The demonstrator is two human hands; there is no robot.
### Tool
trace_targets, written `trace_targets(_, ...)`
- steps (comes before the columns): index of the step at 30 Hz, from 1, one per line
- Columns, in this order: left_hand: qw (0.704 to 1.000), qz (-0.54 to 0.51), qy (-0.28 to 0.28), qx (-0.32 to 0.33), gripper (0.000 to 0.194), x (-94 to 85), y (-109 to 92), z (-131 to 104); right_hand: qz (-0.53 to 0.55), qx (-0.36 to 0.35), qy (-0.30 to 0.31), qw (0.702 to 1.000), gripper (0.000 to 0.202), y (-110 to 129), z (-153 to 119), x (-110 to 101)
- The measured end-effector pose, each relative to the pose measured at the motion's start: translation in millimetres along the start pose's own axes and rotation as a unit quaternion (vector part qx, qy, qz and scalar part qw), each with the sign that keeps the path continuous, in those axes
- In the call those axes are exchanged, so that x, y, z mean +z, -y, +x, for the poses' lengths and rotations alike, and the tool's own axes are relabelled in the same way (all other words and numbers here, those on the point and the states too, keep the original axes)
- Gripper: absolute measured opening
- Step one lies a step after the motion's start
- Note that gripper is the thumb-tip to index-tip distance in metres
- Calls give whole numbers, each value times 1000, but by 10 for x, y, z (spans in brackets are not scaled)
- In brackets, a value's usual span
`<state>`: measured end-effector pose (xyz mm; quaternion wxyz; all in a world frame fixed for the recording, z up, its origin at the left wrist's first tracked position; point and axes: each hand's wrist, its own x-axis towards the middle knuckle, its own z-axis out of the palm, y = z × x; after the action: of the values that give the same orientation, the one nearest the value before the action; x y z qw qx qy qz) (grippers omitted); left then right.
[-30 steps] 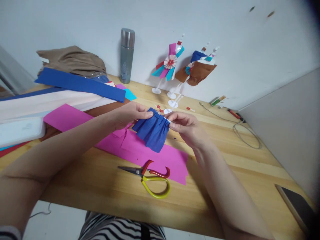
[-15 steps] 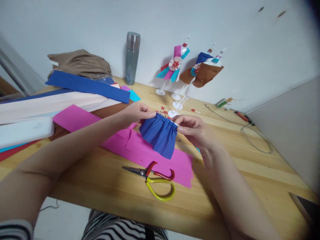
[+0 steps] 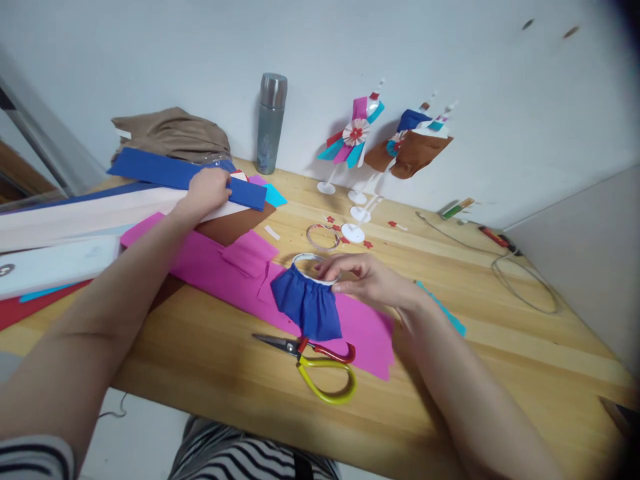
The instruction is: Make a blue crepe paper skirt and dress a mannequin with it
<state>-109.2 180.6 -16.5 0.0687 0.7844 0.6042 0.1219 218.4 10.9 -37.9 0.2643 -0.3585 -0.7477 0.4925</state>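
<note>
Right hand (image 3: 363, 277): the fingers are closed in a pinch on the right side of a white ring (image 3: 301, 258), thumb outside, other fingertips at the opening.
Blue pleated piece (image 3: 313, 308): joined along the near side of the white ring, fanning toward the near edge above the pink paper (image 3: 370, 340), near the middle of the desk (image 3: 210, 373).
Left hand (image 3: 209, 190): lies at the far left on the folded blue strip (image 3: 155, 169), fingers curled at it; seen from behind, so I cannot tell how far open they are or whether they grip it.
Scissors (image 3: 287, 345): just near of the blue piece, blades pointing left, red handle partly over the pink paper, yellow handle nearest.
Left side: a white case (image 3: 60, 263) rests on coloured sheets; brown fabric (image 3: 170, 137) is heaped beyond the blue strip.
Far side: a bottle (image 3: 269, 143) stands upright by the wall; right of it are a stand with a rosette (image 3: 356, 133) and brown paper (image 3: 420, 155) on another stand.
Right side: a teal strip (image 3: 443, 309) lies beside the right forearm, and a cable (image 3: 525, 305) loops farther off.
</note>
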Motion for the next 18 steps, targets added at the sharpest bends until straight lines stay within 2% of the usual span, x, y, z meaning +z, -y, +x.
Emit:
trace_targets(3,994,107,11,-12,39,122,55,-38,-59,11,43,997,29,-87,12,17)
trace_targets(6,994,113,10,3,39,213,47,-85,-99,20,55,993,33,-121,6,15)
trace_targets(9,991,131,-4,15,40,233,30,-79,-55,50,33,997,38,-85,-13,1)
trace_targets(14,992,118,-7,-32,38,74,-15,-52,18,68,-22,997,37,33,-46,-64)
trace_targets(18,995,76,-61,-31,46,-176,-100,-136,11,90,-13,996,37,25,-45,-81)
